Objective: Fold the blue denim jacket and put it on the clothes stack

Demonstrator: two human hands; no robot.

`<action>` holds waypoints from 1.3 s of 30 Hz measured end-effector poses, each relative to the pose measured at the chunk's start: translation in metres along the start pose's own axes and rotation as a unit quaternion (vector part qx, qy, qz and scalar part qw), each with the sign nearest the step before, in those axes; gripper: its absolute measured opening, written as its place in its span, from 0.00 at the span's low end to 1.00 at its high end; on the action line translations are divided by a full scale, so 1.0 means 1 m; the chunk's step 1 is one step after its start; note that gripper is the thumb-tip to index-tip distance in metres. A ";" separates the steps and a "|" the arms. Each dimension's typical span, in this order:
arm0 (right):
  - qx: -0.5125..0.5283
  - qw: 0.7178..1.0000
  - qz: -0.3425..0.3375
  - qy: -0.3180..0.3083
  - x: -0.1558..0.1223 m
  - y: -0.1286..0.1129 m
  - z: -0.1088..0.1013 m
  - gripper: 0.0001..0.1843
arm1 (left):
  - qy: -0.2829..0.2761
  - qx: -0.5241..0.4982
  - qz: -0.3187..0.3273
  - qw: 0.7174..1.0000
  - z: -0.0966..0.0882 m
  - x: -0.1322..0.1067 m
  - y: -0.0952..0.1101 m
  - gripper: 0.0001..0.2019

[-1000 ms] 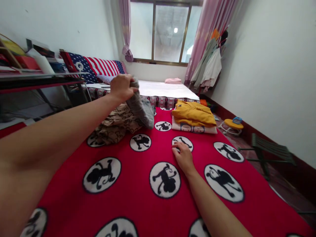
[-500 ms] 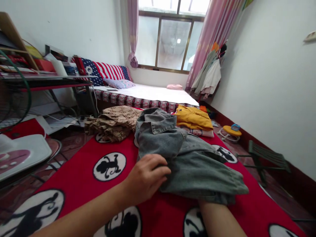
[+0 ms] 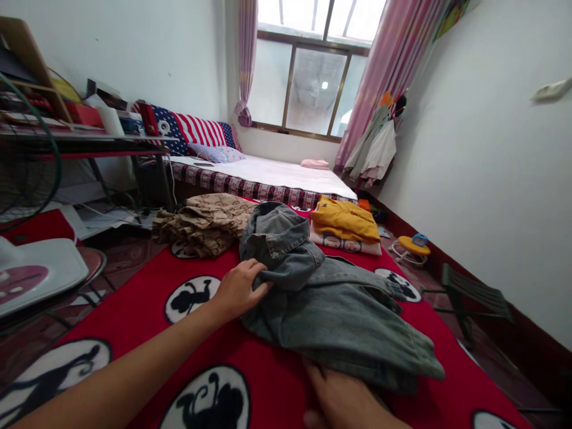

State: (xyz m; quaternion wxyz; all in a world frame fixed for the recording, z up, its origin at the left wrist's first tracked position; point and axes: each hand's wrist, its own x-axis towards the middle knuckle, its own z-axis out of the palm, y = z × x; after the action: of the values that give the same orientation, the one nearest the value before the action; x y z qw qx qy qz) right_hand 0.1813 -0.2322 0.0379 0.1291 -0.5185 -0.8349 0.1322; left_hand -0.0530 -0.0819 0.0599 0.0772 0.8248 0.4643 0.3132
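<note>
A washed grey-blue denim jacket [image 3: 330, 310] lies bunched on a red blanket [image 3: 111, 319] printed with black-and-white monkey circles. My left hand [image 3: 239, 291] pinches a fold at the jacket's left side, below the collar. My right hand [image 3: 342, 399] sits at the bottom of the view, its fingers at the jacket's lower edge, partly blurred. Beyond the jacket, a beige patterned garment [image 3: 201, 226] lies in a heap. A yellow garment [image 3: 344, 220] rests on a folded white cartoon-printed item [image 3: 344, 243].
A low bed [image 3: 263, 176] with a white sheet and flag-patterned cushion [image 3: 192, 131] stands behind. A cluttered desk [image 3: 80, 140], fan and white plastic object [image 3: 36, 274] are at left. A green folding stool [image 3: 473, 295] and a yellow round toy [image 3: 413, 245] stand on the floor at right.
The jacket has gone from raised in my left hand to lying spread on the blanket. My left hand has shifted left along it, and my right hand has moved to its lower edge.
</note>
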 end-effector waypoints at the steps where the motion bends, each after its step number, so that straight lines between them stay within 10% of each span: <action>1: 0.016 0.997 -0.032 -0.065 0.001 -0.010 -0.011 0.12 | -0.003 -0.020 0.005 1.000 -0.001 0.000 0.001 0.11; 4: 0.115 0.988 -0.076 -0.072 0.022 -0.042 -0.057 0.10 | -0.026 -0.089 0.014 0.996 -0.006 0.002 -0.004 0.18; 7: 0.100 0.959 -0.060 0.258 0.072 -0.051 -0.094 0.17 | 0.016 -0.089 0.013 0.996 -0.015 0.009 -0.025 0.18; 9: 0.042 0.937 -0.038 0.344 0.113 -0.039 -0.095 0.36 | 0.087 0.006 0.011 0.996 -0.025 0.015 -0.045 0.13; 13: 0.034 0.965 0.057 0.255 0.177 0.010 -0.052 0.56 | 0.114 0.245 -0.076 0.960 -0.045 0.030 -0.094 0.37; 18: 0.118 0.961 0.103 0.228 0.191 0.049 -0.010 0.25 | -0.029 0.279 -0.209 0.937 -0.049 0.051 -0.139 0.56; 32: 0.141 0.925 0.118 0.333 0.186 0.037 0.002 0.11 | 0.050 0.366 -0.118 0.922 -0.004 0.122 -0.172 0.25; 39: 0.161 0.924 0.124 0.325 0.183 0.033 0.001 0.12 | 0.046 0.346 -0.022 0.937 -0.005 0.198 -0.176 0.20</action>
State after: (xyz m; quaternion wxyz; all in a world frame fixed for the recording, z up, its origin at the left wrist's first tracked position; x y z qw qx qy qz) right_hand 0.1303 -0.0536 0.0400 0.4574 -0.6050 -0.6434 0.1037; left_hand -0.1088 0.1765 0.0784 -0.2274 0.7748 0.5651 0.1691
